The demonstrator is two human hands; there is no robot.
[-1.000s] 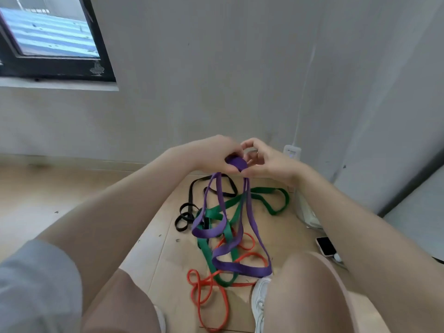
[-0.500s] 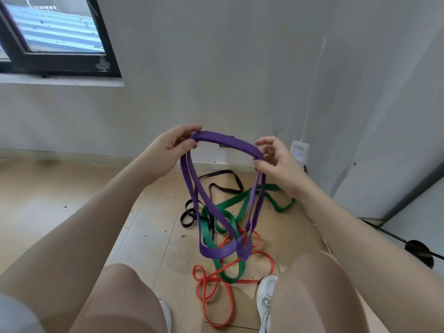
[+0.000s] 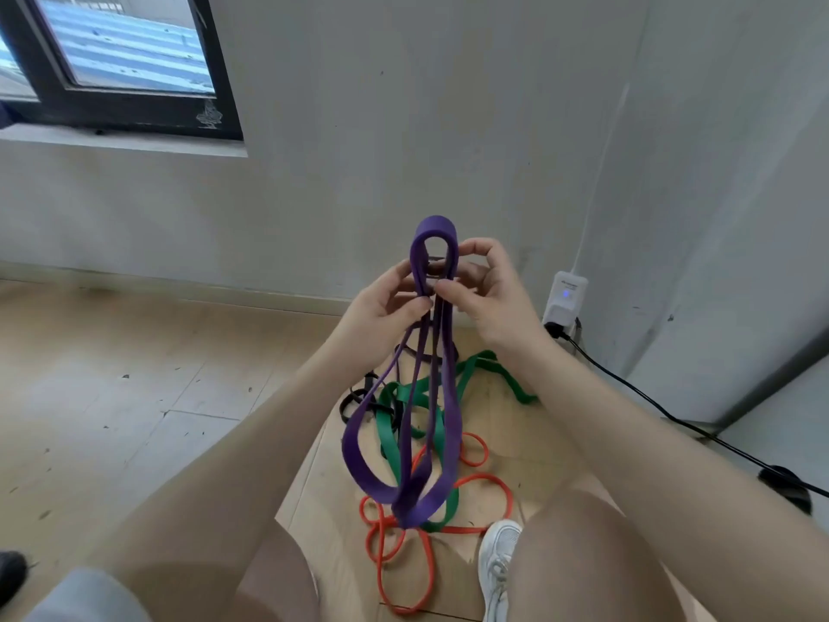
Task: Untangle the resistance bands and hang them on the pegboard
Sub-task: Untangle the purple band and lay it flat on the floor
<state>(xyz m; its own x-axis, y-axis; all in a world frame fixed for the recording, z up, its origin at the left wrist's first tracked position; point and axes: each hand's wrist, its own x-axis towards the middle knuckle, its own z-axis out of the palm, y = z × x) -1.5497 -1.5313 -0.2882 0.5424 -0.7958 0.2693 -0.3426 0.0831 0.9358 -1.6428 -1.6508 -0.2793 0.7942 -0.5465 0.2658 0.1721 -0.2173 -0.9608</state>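
A purple band (image 3: 448,424) hangs doubled in front of me, its top loop standing above my fingers. My left hand (image 3: 381,307) pinches its strands from the left, and my right hand (image 3: 489,294) pinches them from the right, thumbs nearly meeting. The band's lower loops dangle just above the floor pile. On the wooden floor lie a green band (image 3: 489,370), an orange band (image 3: 403,563) and a black band (image 3: 354,397), overlapping one another. No pegboard is in view.
A white plug-in device (image 3: 566,298) sits at the wall base on the right, with a black cable (image 3: 664,410) running along the floor. My knees and a white shoe (image 3: 500,563) frame the pile. A dark-framed window (image 3: 121,65) is upper left.
My hands, which were spread apart stretching the purple band's top, have come together and gathered its strands into one narrow upright loop.
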